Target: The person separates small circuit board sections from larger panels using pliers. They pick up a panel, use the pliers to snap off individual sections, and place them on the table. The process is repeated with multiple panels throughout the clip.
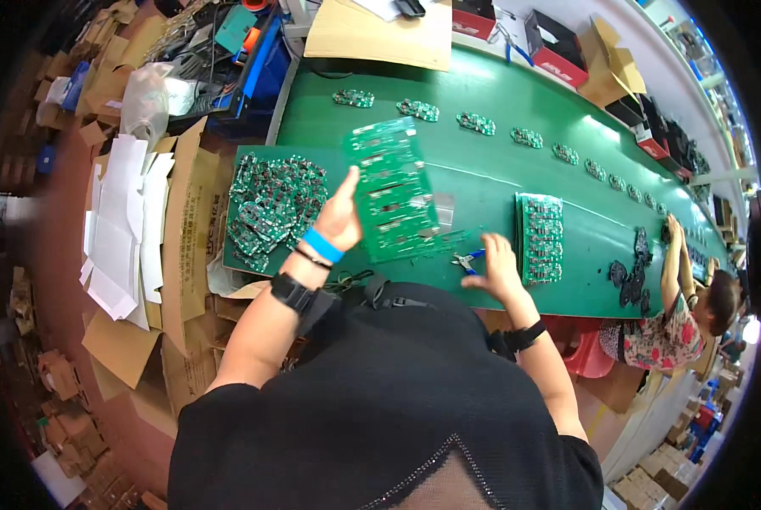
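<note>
My left hand (340, 217) grips the left edge of a green circuit board panel (390, 191), tilted up above the green bench. The panel carries several rows of small boards. My right hand (501, 270) is low over the bench, fingers apart, with thumb and fingertips around the blue handle ends of small side cutters (468, 261); no firm hold shows. Thin green board strips (444, 245) lie beside the cutters. To the right of my right hand stands a stack of similar panels (539, 238).
A pile of separated circuit boards (277, 204) covers a green board at the left. Single boards (476, 124) form a line along the bench. Cardboard cartons (189, 246) stand at the left. On the right a co-worker (686, 314) reaches over the bench near black parts (631, 276).
</note>
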Demonstrator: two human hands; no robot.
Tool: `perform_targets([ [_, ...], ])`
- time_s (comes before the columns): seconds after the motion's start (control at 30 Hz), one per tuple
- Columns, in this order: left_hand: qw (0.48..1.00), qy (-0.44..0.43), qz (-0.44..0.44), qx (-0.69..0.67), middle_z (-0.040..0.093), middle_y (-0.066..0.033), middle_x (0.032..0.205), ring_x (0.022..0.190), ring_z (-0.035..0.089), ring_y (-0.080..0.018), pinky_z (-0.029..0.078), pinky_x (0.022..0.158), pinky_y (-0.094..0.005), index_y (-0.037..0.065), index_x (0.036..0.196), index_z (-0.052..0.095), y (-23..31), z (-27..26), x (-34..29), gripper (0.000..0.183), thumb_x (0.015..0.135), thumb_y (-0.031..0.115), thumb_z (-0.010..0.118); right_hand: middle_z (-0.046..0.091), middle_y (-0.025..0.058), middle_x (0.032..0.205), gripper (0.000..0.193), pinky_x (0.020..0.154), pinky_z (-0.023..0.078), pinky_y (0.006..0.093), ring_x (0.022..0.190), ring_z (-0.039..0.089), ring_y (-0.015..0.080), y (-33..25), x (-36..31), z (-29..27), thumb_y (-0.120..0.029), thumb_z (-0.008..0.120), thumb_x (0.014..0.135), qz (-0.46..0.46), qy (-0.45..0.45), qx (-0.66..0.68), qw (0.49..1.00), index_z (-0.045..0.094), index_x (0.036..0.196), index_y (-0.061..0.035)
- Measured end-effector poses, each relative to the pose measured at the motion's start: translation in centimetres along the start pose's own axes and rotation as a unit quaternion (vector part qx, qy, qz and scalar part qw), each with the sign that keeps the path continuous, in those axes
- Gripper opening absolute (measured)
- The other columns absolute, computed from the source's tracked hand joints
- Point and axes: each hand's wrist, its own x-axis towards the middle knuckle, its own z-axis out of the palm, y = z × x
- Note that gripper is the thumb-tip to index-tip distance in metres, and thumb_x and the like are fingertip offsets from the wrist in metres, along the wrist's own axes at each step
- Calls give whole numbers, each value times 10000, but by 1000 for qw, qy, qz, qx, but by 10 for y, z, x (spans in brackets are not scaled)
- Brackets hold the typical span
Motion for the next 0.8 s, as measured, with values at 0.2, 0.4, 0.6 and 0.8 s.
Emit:
perform_targets([
  [0.2,996,83,39,19,589,-95,1204,1050,588,-243,499,892,-423,82,1284,500,17,-17,-34,527,972,492,390,515,123,1172,829,997,339,436,1170,448,304,23,-18,23,-218,859,488,-6,-66,-82,994,495,1219,-76],
  [0.4,995,86,35,40,602,-112,1185,1024,611,-259,520,866,-420,69,1278,503,15,-5,-40,533,973,489,383,587,103,1018,473,853,451,350,941,568,232,10,-6,-9,-145,645,674,86,-6,281,956,582,1122,-6],
  [0.6,999,-36,-4,29,513,-141,1300,1123,569,-277,503,926,-441,56,1374,372,9,31,-39,519,1010,417,298,606,93,1027,516,862,439,351,942,561,219,-80,52,-110,-68,640,666,-47,101,290,950,581,1178,-43],
  [0.8,991,-61,50,111,493,-126,1314,1153,547,-250,499,937,-412,82,1411,289,11,44,-43,463,1021,332,318,581,72,1035,535,873,376,404,963,522,261,-136,89,-137,-172,661,628,-144,249,-2,958,602,1154,-91],
])
